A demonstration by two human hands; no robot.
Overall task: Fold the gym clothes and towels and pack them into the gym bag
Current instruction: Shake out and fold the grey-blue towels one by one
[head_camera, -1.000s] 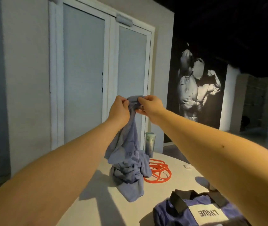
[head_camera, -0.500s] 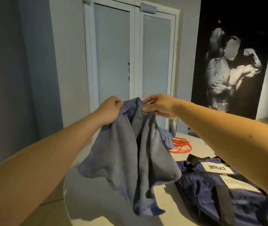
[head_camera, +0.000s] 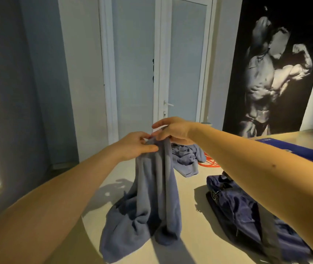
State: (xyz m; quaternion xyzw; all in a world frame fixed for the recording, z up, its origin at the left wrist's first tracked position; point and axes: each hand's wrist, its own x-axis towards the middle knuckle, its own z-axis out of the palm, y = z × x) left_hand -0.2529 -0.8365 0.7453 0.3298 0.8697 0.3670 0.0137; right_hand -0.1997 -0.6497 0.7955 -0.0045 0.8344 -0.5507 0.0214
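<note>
Here, two hands meet at mid-frame: the left hand (head_camera: 136,144) and right hand (head_camera: 172,130) each pinch the bunched top of one blue-grey towel (head_camera: 151,197), whose lower end pools on the counter (head_camera: 190,187). Just behind lies one crumpled blue garment (head_camera: 186,157), touching one orange cord (head_camera: 209,162). One navy gym bag (head_camera: 243,212) sits at lower right.

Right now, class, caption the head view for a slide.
Left hand and right hand pinch the top of a blue-grey cloth, its lower end bunched on the table beside a navy gym bag.
</note>
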